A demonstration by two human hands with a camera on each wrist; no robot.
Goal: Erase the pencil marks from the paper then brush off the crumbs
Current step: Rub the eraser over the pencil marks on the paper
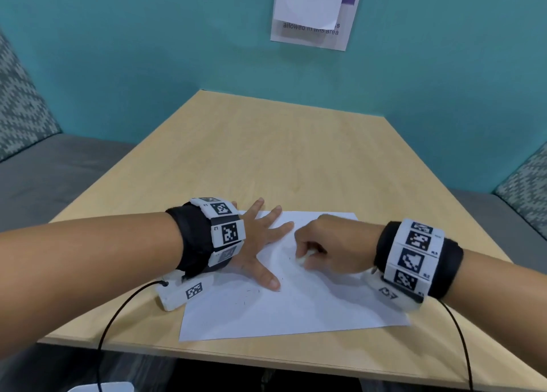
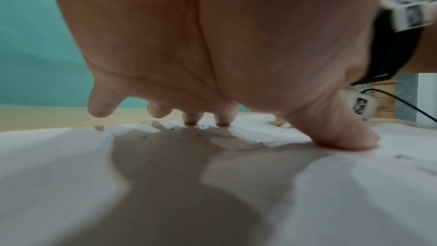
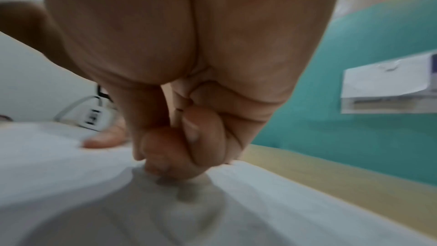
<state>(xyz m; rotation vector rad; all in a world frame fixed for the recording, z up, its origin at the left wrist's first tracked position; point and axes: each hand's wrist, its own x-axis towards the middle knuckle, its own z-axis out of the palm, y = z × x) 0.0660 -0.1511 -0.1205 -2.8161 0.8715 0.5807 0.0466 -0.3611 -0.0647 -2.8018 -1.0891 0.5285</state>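
A white sheet of paper [image 1: 296, 308] lies on the wooden table [image 1: 266, 154] near its front edge. My left hand [image 1: 263, 243] lies flat with its fingers spread on the sheet's upper left part. In the left wrist view its fingertips [image 2: 222, 119] and thumb press the paper [image 2: 71, 175]. My right hand [image 1: 313, 249] is curled over the middle of the sheet and pinches a small white eraser [image 1: 305, 257] against it. The right wrist view shows the curled fingers [image 3: 170, 156] touching the paper [image 3: 260, 203], with the eraser hidden. Dark pencil marks and crumbs [image 1: 251, 292] lie near my left thumb, and crumbs [image 2: 172, 128] sit by the fingertips.
A white tagged device [image 1: 183, 294] with a black cable [image 1: 118, 311] lies at the paper's left edge. A teal wall with a paper notice [image 1: 313, 15] stands behind the table. Grey upholstered benches [image 1: 44, 178] flank both sides. Bare wood stretches beyond the sheet.
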